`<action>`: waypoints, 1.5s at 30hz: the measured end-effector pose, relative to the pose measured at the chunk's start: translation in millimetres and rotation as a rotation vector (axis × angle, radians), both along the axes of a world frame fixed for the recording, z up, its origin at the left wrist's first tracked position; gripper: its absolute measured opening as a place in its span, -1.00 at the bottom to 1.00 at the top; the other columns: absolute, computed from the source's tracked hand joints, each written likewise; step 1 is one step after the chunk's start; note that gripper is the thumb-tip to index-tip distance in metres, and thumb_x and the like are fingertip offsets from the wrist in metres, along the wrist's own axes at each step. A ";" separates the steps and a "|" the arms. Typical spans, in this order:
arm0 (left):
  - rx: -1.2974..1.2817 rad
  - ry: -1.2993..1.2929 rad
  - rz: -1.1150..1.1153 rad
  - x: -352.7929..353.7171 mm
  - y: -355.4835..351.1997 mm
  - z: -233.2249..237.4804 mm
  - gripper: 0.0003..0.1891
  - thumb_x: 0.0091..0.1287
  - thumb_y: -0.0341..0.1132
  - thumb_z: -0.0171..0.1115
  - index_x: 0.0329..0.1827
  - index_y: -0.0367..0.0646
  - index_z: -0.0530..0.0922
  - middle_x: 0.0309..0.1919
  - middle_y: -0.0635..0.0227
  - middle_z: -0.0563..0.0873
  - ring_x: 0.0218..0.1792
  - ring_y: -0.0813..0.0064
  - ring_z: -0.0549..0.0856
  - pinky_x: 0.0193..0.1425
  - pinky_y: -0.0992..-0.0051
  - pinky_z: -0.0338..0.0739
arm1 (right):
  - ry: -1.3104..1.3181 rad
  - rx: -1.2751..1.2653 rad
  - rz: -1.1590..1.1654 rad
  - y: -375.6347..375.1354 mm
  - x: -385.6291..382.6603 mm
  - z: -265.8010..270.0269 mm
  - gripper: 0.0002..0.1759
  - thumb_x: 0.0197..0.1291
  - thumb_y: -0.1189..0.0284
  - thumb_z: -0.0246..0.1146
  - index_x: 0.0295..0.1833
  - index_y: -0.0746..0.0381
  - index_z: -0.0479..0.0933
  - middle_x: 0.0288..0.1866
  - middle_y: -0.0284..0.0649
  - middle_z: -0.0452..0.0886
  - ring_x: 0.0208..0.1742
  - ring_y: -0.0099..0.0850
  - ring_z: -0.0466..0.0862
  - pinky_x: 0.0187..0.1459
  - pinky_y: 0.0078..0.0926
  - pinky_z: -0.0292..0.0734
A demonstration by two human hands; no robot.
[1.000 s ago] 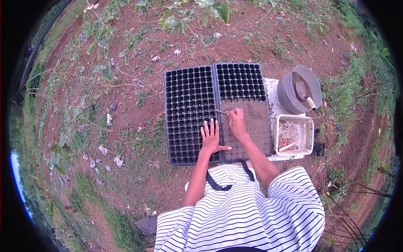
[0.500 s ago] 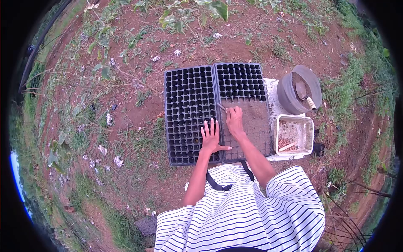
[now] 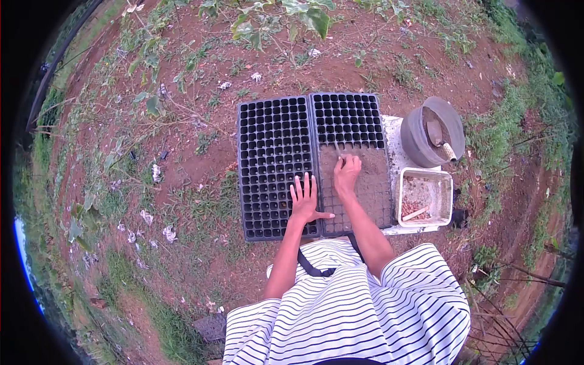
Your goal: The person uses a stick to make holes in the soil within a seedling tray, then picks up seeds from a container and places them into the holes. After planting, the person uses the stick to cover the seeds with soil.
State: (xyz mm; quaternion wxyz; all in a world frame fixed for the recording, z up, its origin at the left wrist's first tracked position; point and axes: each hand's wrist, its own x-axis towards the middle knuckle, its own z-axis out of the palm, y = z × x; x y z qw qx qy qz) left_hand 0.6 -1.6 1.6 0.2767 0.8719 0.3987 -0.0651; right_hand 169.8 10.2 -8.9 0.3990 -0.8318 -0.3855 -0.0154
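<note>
Two black seedling trays lie side by side. The left tray (image 3: 275, 140) has bare cells over nearly all its surface. In the right tray (image 3: 350, 118), the far cells are bare, while soil (image 3: 372, 176) covers the near part. My left hand (image 3: 304, 201) rests flat with fingers spread on the left tray, its thumb reaching over the right one. Pinched in my right hand (image 3: 347, 173) is a thin stick (image 3: 338, 148), its tip at the edge of the soil, by the first bare cells.
A grey bucket (image 3: 417, 143) with soil and a hand trowel (image 3: 435, 132) stands right of the trays. Nearer is a cream plastic basket (image 3: 451, 198) holding reddish seeds (image 3: 410, 210) and a flat strip (image 3: 416, 213). Both sit by a white surface (image 3: 394, 131). Leafy plants (image 3: 304, 18) grow beyond.
My right hand has moved slightly right with the stick, which now points away from me instead of toward the left. My left hand stays in place.
</note>
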 end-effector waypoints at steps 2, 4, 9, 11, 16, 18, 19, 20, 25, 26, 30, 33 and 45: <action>-0.005 0.005 -0.002 1.1 0.7 1.3 0.58 -0.34 0.55 0.37 0.54 -0.38 -0.26 0.54 -0.15 -0.35 0.51 -0.24 -0.43 0.48 -0.24 -0.44 | 0.002 -0.039 -0.044 -4.1 -2.1 -6.0 -0.92 0.17 0.50 0.21 -0.24 0.26 0.52 -0.26 -0.08 0.47 -0.12 -0.09 0.48 -0.04 -0.11 0.34; -0.010 0.014 -0.007 0.9 0.9 1.3 0.58 -0.34 0.56 0.37 0.54 -0.39 -0.27 0.54 -0.15 -0.34 0.51 -0.25 -0.43 0.48 -0.24 -0.44 | 0.009 -0.080 -0.090 -3.4 -5.9 -5.3 -0.92 0.17 0.48 0.22 -0.24 0.26 0.52 -0.26 -0.09 0.48 -0.12 -0.09 0.48 -0.03 -0.12 0.34; 0.023 0.015 0.006 0.7 -0.4 0.7 0.59 -0.38 0.56 0.36 0.55 -0.36 -0.24 0.55 -0.10 -0.33 0.52 -0.23 -0.40 0.49 -0.21 -0.43 | 0.066 -0.040 -0.096 9.7 -15.7 -8.5 -0.89 0.18 0.44 0.23 -0.27 0.26 0.55 -0.30 -0.10 0.52 -0.15 -0.12 0.52 -0.03 -0.13 0.34; 0.021 0.026 0.003 0.5 -0.3 1.2 0.58 -0.37 0.57 0.36 0.55 -0.36 -0.24 0.55 -0.10 -0.33 0.52 -0.23 -0.40 0.49 -0.22 -0.43 | 0.091 -0.051 -0.091 14.6 -19.8 -12.7 -0.90 0.17 0.45 0.24 -0.26 0.25 0.55 -0.28 -0.12 0.52 -0.13 -0.13 0.52 0.00 -0.14 0.33; 0.037 0.009 0.000 0.4 -0.4 -1.3 0.58 -0.37 0.58 0.34 0.55 -0.37 -0.23 0.55 -0.10 -0.32 0.52 -0.23 -0.39 0.49 -0.22 -0.42 | 0.120 -0.057 -0.060 23.2 -19.0 -13.7 -0.90 0.16 0.45 0.25 -0.25 0.24 0.55 -0.26 -0.13 0.52 -0.10 -0.15 0.51 0.04 -0.15 0.33; 0.030 0.025 0.002 0.1 -0.7 -0.3 0.57 -0.37 0.59 0.33 0.55 -0.36 -0.22 0.55 -0.09 -0.32 0.52 -0.23 -0.38 0.49 -0.22 -0.43 | 0.088 -0.047 -0.004 25.6 -17.2 -15.4 -0.91 0.16 0.45 0.25 -0.25 0.23 0.56 -0.26 -0.14 0.52 -0.08 -0.16 0.51 0.04 -0.16 0.33; 0.029 0.025 0.005 0.1 -0.9 0.7 0.57 -0.37 0.59 0.33 0.55 -0.36 -0.22 0.55 -0.09 -0.32 0.52 -0.23 -0.38 0.49 -0.22 -0.43 | 0.087 -0.048 -0.001 26.4 -15.0 -15.7 -0.91 0.16 0.45 0.25 -0.25 0.23 0.56 -0.26 -0.14 0.52 -0.08 -0.16 0.51 0.04 -0.16 0.33; 0.023 0.028 0.003 0.3 -0.8 1.6 0.57 -0.37 0.59 0.33 0.55 -0.36 -0.22 0.55 -0.09 -0.32 0.52 -0.23 -0.38 0.50 -0.21 -0.42 | 0.099 -0.060 0.031 26.4 -10.7 -15.5 -0.91 0.16 0.45 0.26 -0.24 0.21 0.57 -0.26 -0.15 0.53 -0.07 -0.17 0.51 0.04 -0.17 0.32; 0.038 0.006 0.010 -0.5 -1.8 -1.4 0.58 -0.38 0.58 0.34 0.55 -0.35 -0.23 0.55 -0.08 -0.32 0.52 -0.22 -0.38 0.50 -0.20 -0.42 | 0.076 -0.052 0.098 14.6 16.7 7.7 -0.92 0.15 0.47 0.27 -0.22 0.15 0.62 -0.22 -0.23 0.58 -0.07 -0.22 0.50 0.01 -0.22 0.32; 0.039 0.004 0.012 -0.5 -2.0 -1.8 0.58 -0.38 0.58 0.34 0.55 -0.35 -0.23 0.55 -0.08 -0.31 0.52 -0.22 -0.38 0.50 -0.20 -0.42 | 0.021 -0.018 0.207 8.2 22.3 11.8 -0.91 0.15 0.49 0.27 -0.22 0.14 0.63 -0.21 -0.27 0.59 -0.08 -0.23 0.49 -0.01 -0.24 0.31; 0.034 0.005 0.014 -0.2 -1.0 -2.1 0.59 -0.39 0.57 0.35 0.55 -0.34 -0.23 0.56 -0.08 -0.31 0.52 -0.22 -0.37 0.50 -0.20 -0.42 | -0.120 -0.060 0.435 -12.0 31.4 18.9 -0.87 0.12 0.52 0.27 -0.22 0.11 0.65 -0.20 -0.36 0.61 -0.11 -0.28 0.48 -0.03 -0.29 0.30; 0.042 -0.033 0.002 -0.8 -1.1 -3.3 0.58 -0.36 0.58 0.35 0.54 -0.40 -0.22 0.54 -0.15 -0.29 0.51 -0.28 -0.36 0.47 -0.25 -0.40 | -0.141 -0.088 0.453 -10.7 29.2 15.8 -0.87 0.11 0.52 0.28 -0.22 0.11 0.65 -0.21 -0.36 0.60 -0.10 -0.29 0.48 -0.04 -0.29 0.30; 0.024 -0.019 0.002 -0.4 -0.6 -1.1 0.57 -0.34 0.56 0.36 0.54 -0.38 -0.25 0.54 -0.14 -0.31 0.51 -0.28 -0.38 0.48 -0.24 -0.41 | -0.148 -0.030 0.427 17.5 33.1 5.1 -0.93 0.16 0.47 0.25 -0.25 0.12 0.63 -0.22 -0.34 0.59 -0.13 -0.29 0.47 -0.05 -0.28 0.31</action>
